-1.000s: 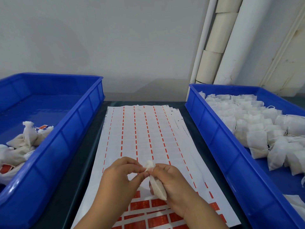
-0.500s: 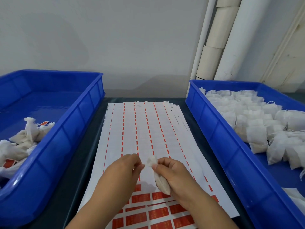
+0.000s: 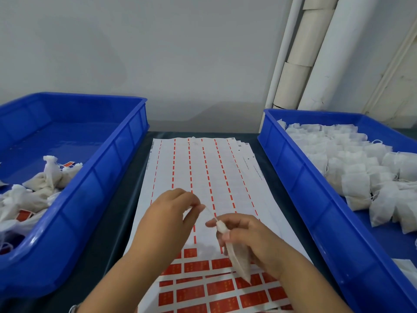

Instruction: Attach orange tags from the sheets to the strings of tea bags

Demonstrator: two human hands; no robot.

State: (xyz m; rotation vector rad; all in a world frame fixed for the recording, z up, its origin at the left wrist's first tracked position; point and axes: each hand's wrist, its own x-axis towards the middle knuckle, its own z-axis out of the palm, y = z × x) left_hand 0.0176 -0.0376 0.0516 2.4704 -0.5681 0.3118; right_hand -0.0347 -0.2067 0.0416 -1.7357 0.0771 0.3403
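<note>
Above the sheet (image 3: 209, 181), the right hand (image 3: 252, 242) grips the tea bag (image 3: 238, 256) by its neck. Just left, the left hand (image 3: 168, 220) pinches its string (image 3: 211, 213) taut. Orange tags (image 3: 196, 266) lie beneath both hands.

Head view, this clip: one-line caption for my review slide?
Left hand draws the string from a tea bag held by the right hand, above the tag sheet.
</note>
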